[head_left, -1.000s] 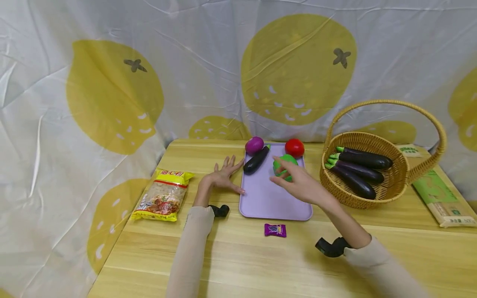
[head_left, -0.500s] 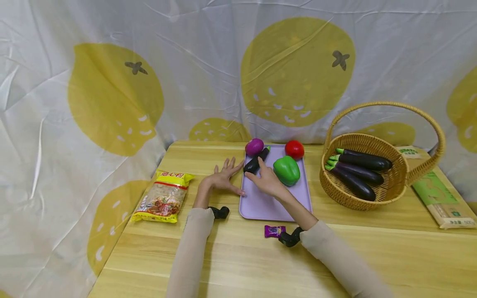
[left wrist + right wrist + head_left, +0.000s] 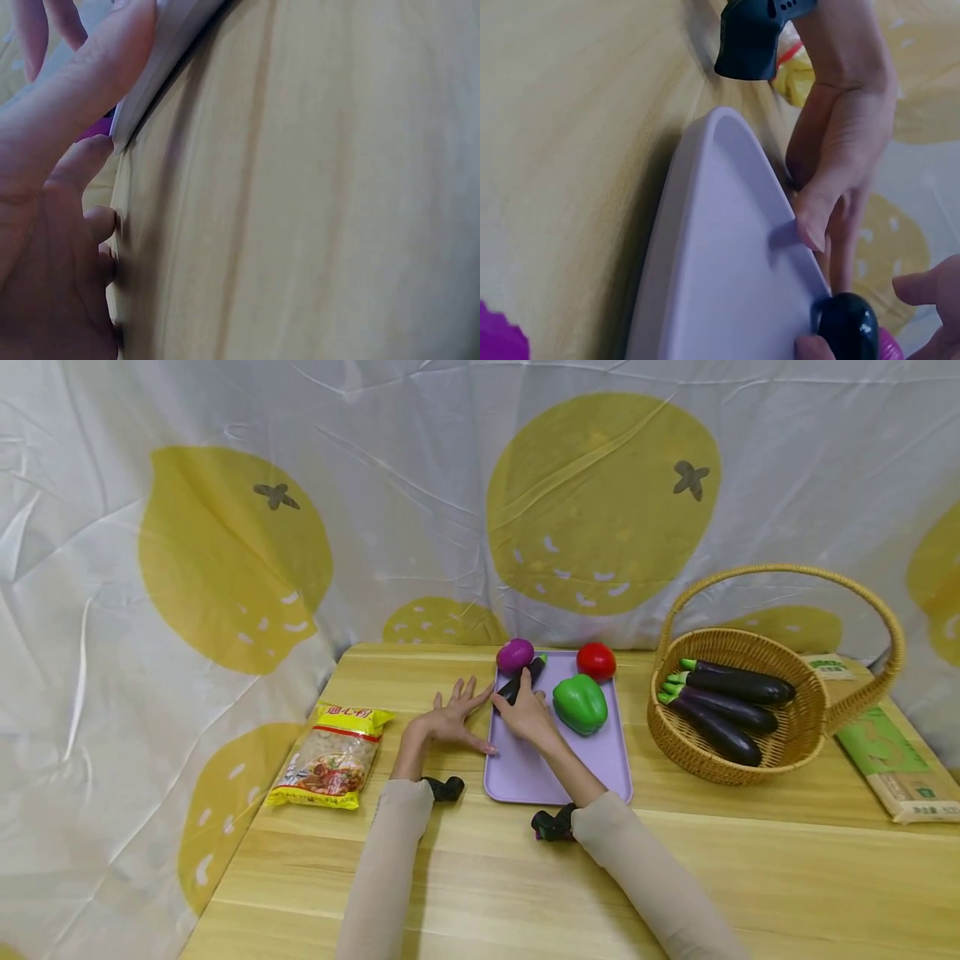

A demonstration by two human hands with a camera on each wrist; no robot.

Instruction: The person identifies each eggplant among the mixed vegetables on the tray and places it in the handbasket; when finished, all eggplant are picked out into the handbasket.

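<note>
My left hand (image 3: 450, 723) rests on the table at the left side of the lilac tray (image 3: 517, 781), fingers spread, thumb at the tray's rim. The right hand (image 3: 528, 717) reaches over the dark eggplant (image 3: 537, 669) lying at the tray's left edge. In the right wrist view one fingertip (image 3: 814, 348) is right at the eggplant's near side, while another digit stands above it with a gap. Part of the eggplant is hidden under the hand. Behind it is a purple onion (image 3: 515, 656). A green bell pepper (image 3: 581, 703) lies just right of the hand.
A red tomato (image 3: 596, 661) sits at the tray's back right corner. To the right stands a wicker basket (image 3: 686, 752) with several eggplants, beside a green-and-tan packet (image 3: 888, 752). A yellow food bag (image 3: 330, 756) lies at the left. A purple candy (image 3: 499, 334) is mostly covered by the right wrist camera.
My right hand has left the green pepper and moved left over the eggplant, its fingers now lower around it. The pepper stays on the tray. The left hand has not moved.
</note>
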